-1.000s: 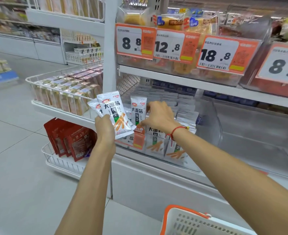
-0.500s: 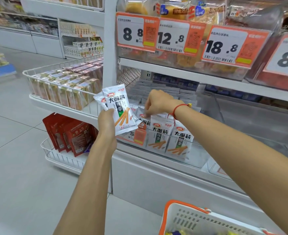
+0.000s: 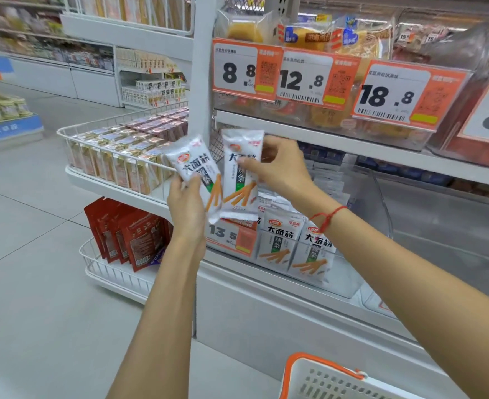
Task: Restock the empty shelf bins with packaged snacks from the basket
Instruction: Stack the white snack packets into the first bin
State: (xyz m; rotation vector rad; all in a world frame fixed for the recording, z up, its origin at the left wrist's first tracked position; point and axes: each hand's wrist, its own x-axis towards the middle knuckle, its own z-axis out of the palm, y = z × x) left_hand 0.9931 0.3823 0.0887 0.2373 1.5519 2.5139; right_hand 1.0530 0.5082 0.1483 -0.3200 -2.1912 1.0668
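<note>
My left hand (image 3: pixel 187 205) grips a white snack packet (image 3: pixel 193 168) with orange sticks printed on it, held up in front of the shelf. My right hand (image 3: pixel 278 165) pinches a second, matching packet (image 3: pixel 239 182) by its upper part, right beside the first. Below them a clear shelf bin (image 3: pixel 344 280) holds more of the same packets (image 3: pixel 295 249) standing upright in rows. The white basket with an orange rim (image 3: pixel 321 372) shows at the bottom edge; its contents are out of sight.
An orange price tag (image 3: pixel 231 237) marks the bin front. To the right is a clear bin (image 3: pixel 445 226) with nothing visible inside. A white wire end rack (image 3: pixel 116 156) holds boxed goods, with red packets (image 3: pixel 128 234) below. The upper shelf carries bread and price cards (image 3: pixel 318 79).
My right hand has come up out of the bin and taken one packet from the left hand's bundle. The left hand has stayed at about the same place.
</note>
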